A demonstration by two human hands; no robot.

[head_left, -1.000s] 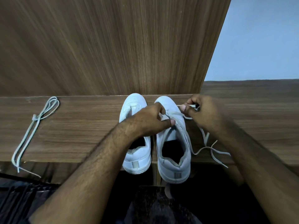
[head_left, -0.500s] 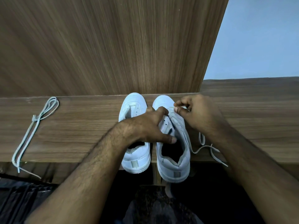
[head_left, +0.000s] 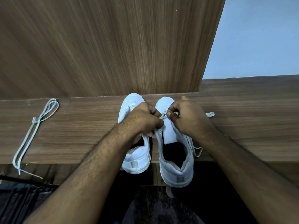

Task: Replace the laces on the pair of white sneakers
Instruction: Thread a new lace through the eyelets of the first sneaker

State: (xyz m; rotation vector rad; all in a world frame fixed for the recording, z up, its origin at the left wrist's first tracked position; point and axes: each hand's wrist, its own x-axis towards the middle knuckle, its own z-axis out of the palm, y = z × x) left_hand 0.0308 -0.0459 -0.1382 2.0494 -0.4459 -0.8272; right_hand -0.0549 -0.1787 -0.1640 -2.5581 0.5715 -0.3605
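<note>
Head view: you are pinching the white flat lace [head_left: 164, 116] with both your left hand [head_left: 144, 117] and right hand [head_left: 187, 118] over the right white leather sneaker [head_left: 175, 160], its long axis running heel-to-toe away from you on the wooden shelf [head_left: 80, 130].

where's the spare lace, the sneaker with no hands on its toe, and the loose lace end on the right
spare lace [head_left: 30, 135], head view, mid-length of its strands
left sneaker [head_left: 132, 101], head view, bare toe cap
loose lace end [head_left: 210, 114], head view, flat tip on the shelf

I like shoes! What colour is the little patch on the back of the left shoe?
Grey-beige, on the white left shoe's heel patch; only the head view shows it.
</note>
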